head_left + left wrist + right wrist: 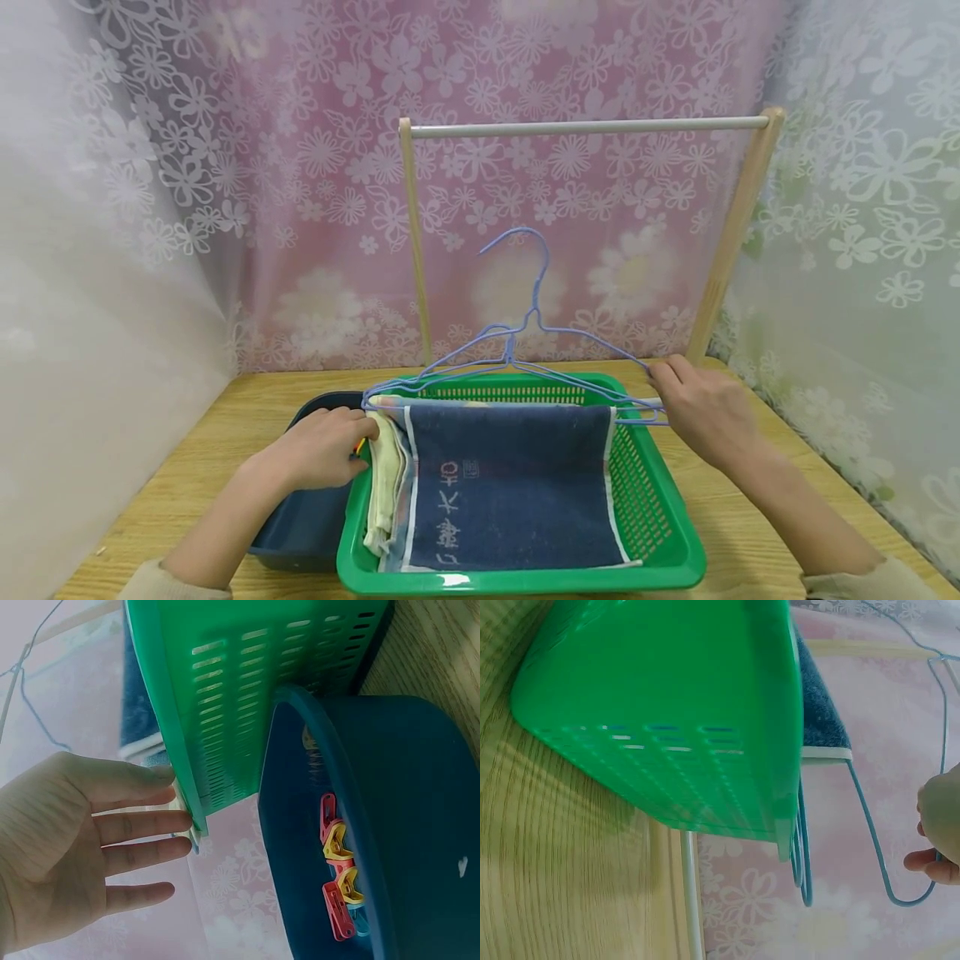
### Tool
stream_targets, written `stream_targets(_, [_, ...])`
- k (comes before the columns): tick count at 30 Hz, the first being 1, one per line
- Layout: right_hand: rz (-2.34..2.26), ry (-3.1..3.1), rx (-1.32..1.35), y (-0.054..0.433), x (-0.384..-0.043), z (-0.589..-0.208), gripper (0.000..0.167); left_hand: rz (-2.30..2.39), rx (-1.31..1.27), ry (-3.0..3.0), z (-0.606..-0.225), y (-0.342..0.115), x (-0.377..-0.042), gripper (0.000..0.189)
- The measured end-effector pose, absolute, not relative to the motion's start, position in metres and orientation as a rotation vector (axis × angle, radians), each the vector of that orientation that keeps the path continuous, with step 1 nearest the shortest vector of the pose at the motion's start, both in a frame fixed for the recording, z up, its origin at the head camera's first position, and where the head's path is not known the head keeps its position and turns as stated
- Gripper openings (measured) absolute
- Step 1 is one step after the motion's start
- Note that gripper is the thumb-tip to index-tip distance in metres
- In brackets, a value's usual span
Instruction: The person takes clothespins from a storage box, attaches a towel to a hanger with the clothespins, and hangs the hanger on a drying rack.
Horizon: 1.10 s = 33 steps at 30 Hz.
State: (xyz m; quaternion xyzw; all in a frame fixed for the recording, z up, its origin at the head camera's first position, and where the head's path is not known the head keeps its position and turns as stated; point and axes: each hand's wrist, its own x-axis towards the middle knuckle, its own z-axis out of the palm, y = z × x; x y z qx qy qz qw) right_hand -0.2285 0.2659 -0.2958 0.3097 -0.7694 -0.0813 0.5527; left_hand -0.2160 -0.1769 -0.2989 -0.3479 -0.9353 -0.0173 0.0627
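My right hand (701, 408) pinches the right end of a blue wire hanger (536, 283), whose hook points up. A navy towel (517, 483) with white edging and pale characters drapes over this hanger's bottom bar, spread over the green basket (525, 581). More folded cloth, pale yellow (384, 479), lies along the basket's left side. My left hand (105, 847) has its fingers extended, fingertips right at the basket's rim and the yellow cloth. Further blue hangers (510, 354) lie under the held one, across the back of the basket.
A dark blue basin (420, 787) stands left of the basket, with several coloured clothespins (339, 870) inside. Behind the basket rises a rack with wooden posts (738, 225) and a white bar (592, 127). Flowered curtains (322, 167) enclose the wooden table (202, 467).
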Motion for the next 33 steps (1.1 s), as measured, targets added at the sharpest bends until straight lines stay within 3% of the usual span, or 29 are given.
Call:
stream_targets(22, [-0.107,-1.791,0.683,0.291,-0.217,-0.269,0.042,-0.122,-0.991,-2.897,-0.297,-0.175,-0.218,0.019])
stream_targets(33, [-0.104,-1.842,0.650,0.297,-0.213,-0.260,0.043,-0.333,-0.856,-3.035,-0.293,-0.190,-0.241,0.004])
